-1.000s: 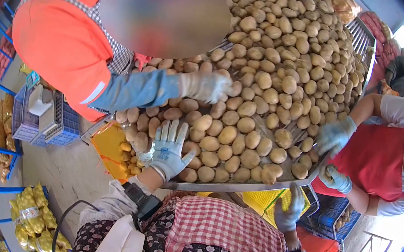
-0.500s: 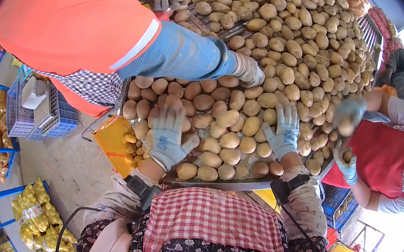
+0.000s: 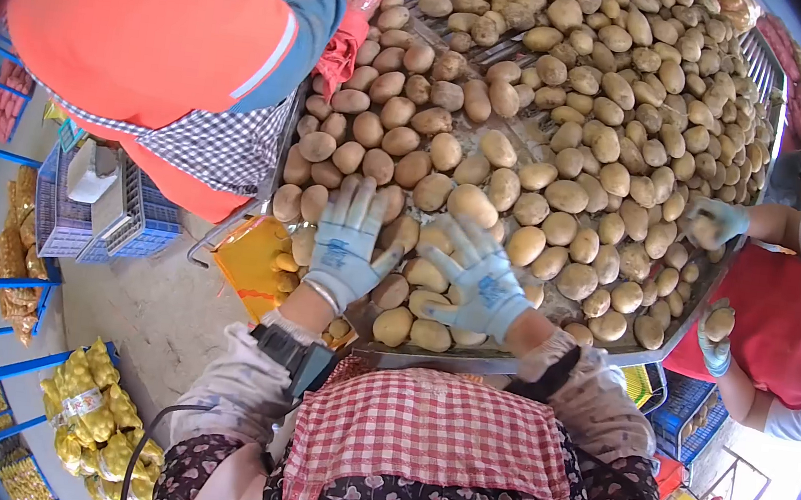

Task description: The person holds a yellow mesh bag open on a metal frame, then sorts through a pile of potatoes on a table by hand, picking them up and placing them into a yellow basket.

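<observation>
Many potatoes (image 3: 614, 181) cover a metal-edged sorting table (image 3: 496, 364) in front of me. My left hand (image 3: 345, 251), in a pale blue work glove, lies over potatoes near the table's left front corner, fingers stretched up and thumb out. Close beside it, my right hand (image 3: 484, 285) in a matching glove rests over the front potatoes, its fingers spread and slightly blurred. Both palms face down and neither hand is wrapped round a potato. The potatoes right under the palms are hidden.
A co-worker in an orange top (image 3: 146, 39) stands at the left; another in a red apron (image 3: 764, 305) handles potatoes at the right. A yellow chute-like piece (image 3: 256, 267) hangs by the left corner. Blue crates (image 3: 65, 214) and net bags (image 3: 87, 397) stand on the floor.
My right hand has moved left, closer to my left hand. The orange-topped co-worker's arm has drawn back from across the potatoes. The view has shifted slightly.
</observation>
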`<state>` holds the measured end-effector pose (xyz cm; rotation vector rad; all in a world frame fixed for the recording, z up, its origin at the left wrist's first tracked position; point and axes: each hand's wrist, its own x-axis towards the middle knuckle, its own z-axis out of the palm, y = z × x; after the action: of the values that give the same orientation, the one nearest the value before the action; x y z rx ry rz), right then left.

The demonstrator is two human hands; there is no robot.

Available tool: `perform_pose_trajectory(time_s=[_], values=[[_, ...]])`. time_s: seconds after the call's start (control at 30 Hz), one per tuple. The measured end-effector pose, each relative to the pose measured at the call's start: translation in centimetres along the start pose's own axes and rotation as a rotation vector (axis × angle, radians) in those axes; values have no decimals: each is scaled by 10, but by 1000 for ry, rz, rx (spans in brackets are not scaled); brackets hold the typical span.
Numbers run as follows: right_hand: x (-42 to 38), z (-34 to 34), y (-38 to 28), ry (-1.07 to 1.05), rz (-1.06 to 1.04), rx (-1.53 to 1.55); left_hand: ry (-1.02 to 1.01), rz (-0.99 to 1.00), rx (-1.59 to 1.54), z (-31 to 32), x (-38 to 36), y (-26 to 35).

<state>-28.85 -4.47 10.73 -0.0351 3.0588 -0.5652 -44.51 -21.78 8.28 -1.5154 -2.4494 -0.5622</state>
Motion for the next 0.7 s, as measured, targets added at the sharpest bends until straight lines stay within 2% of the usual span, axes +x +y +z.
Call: perform_pose_trajectory(time_s=[0.03, 0.07, 0.13, 0.17, 0.2, 0.27, 0.33, 0.4, 0.43, 0.47, 0.53, 0.57, 0.6, 0.67, 0.7], values=[[-8, -7, 2, 23, -5, -42, -85, 2, -69, -4, -4, 4], [-19, -7, 8, 20, -5, -42, -86, 0, -71, -6, -12, 2], [-47, -1, 12, -147, -12, -113, -169, 70, -72, -12, -29, -13], [-55, 2, 7, -80, -3, -56, -115, 64, -306, -20, -27, -21], [-49, 4, 7, -81, -8, -56, -114, 60, -303, -19, -25, -28], [-30, 14, -1, 5, -63, -34, 149, -188, -262, -15, -13, -41], [-10, 21, 0, -7, -71, -89, 197, -133, -330, -7, 26, -51], [6, 26, 3, 174, -151, 111, 126, -193, 2, 18, 43, -63], [10, 17, 7, 174, -148, 118, 120, -167, 129, 42, 40, -80], [11, -2, 13, 298, -39, 85, 115, -167, 131, 44, 33, -85], [1, -15, 37, 562, 236, -112, -77, -63, 245, 42, 24, -93], [-7, -20, 47, 619, 404, -147, -189, -9, 286, 33, 21, -99], [-32, -4, 65, 488, 555, -316, -194, -3, 285, 20, 21, -100], [-60, 9, 66, 271, 478, -355, -356, -535, -980, -14, 21, -95], [-61, 8, 50, 270, 476, -350, -357, -540, -976, -30, 25, -79]])
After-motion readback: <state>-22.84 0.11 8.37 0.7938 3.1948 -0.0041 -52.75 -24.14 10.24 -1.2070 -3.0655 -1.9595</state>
